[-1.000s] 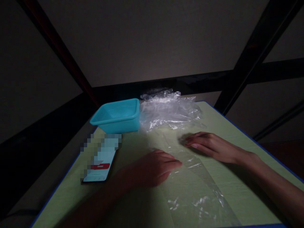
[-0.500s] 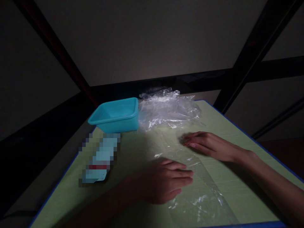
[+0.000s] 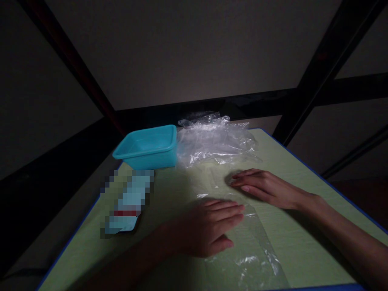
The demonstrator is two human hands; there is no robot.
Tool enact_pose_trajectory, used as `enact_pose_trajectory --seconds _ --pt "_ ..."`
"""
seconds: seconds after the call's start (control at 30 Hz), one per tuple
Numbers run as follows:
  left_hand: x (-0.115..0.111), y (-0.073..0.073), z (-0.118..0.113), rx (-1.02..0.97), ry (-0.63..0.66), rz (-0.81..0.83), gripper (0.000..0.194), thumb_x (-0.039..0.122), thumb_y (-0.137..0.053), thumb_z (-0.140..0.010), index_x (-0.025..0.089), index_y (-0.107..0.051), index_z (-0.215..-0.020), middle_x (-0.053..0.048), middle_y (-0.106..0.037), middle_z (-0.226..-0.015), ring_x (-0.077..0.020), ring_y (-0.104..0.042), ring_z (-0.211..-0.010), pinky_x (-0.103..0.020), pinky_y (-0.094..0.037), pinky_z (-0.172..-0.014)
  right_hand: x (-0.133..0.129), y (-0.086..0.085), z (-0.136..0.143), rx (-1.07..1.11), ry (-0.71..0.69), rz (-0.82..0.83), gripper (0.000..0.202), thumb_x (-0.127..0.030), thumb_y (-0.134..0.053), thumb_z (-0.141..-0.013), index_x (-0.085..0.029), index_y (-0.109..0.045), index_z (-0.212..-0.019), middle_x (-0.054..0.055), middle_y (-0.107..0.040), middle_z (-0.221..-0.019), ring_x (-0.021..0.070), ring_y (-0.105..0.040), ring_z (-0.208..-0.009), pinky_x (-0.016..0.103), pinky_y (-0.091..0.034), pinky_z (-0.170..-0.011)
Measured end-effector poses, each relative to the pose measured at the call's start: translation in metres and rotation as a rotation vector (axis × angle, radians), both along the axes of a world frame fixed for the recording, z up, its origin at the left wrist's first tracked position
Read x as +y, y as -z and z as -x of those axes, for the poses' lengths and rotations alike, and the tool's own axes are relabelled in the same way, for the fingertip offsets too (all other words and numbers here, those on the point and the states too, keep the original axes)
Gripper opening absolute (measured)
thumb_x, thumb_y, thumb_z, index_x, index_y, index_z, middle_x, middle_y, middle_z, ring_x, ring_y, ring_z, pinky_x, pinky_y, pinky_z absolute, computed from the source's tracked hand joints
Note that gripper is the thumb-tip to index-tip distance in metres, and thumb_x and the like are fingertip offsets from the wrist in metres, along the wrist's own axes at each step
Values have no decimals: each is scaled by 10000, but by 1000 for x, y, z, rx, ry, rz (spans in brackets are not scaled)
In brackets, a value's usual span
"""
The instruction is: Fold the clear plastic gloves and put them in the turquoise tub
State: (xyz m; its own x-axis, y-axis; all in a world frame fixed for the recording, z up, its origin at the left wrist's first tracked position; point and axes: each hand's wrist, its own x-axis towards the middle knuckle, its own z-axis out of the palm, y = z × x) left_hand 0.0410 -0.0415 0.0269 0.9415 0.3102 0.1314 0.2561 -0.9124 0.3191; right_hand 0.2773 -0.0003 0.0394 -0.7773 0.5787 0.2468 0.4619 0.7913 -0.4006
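A clear plastic bag point(image 3: 242, 258) lies spread on the table in front of me, thin and wrinkled, with shiny creases. My left hand point(image 3: 212, 226) rests palm down on it, fingers stretched out and the thumb apart. Beyond it, on the right, my right hand point(image 3: 257, 186) lies low with its fingers extended and their tips touching the bag's far right part. The fingertips are in shadow, and I see nothing held in them. The bag's left part is hidden beneath my left hand and forearm.
A heap of crumpled clear plastic bags point(image 3: 215, 141) sits at the table's back. Left of it stands a turquoise plastic basin point(image 3: 154, 157). A pixelated, flat, light blue item point(image 3: 133, 198) lies nearer on the left. The yellow-green table point(image 3: 303, 242) has a blue edge; walls rise behind.
The spread bag's near right edge has shifted to the left. My left hand has turned slightly, its fingers closer together and pointing a little farther away. The right hand has barely moved.
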Motion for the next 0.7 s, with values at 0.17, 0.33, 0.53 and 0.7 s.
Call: enact_pose_trajectory --seconds 0.17,0.33,0.53,0.7 --pt "3 8 1 80 -34 8 655 450 -430 -883 53 -268 -1377 -172 -201 -1480 -228 -154 -1381 -384 -174 -1125 -6 5 9 15 -70 22 378 -364 -300 -957 -177 -510 -1210 106 -566 -1251 206 -476 -1198 445 -367 -1010" --pt "4 16 2 86 -39 16 709 506 -386 -883 38 -225 -1390 -204 -260 -1455 -267 -202 -1365 -407 -190 -1119 -8 8 16 -11 -92 69 515 -496 -219 -936 -153 -490 -1207 148 -535 -1282 220 -400 -1269 494 -260 -1069" --pt "4 19 2 85 -37 1 700 513 -374 -883 41 -238 -1382 -217 -271 -1446 -287 -201 -1363 -440 -218 -1102 -5 12 20 -38 -91 84 518 -507 -244 -927 -143 -435 -1242 152 -560 -1242 216 -390 -1275 510 -191 -1092" --pt "4 19 1 97 -36 -1 721 530 -379 -875 36 -244 -1382 -210 -249 -1458 -285 -200 -1363 -421 -190 -1114 0 16 22 -45 -48 64 536 -511 -254 -925 -134 -403 -1275 161 -525 -1277 223 -423 -1249 509 -189 -1090"
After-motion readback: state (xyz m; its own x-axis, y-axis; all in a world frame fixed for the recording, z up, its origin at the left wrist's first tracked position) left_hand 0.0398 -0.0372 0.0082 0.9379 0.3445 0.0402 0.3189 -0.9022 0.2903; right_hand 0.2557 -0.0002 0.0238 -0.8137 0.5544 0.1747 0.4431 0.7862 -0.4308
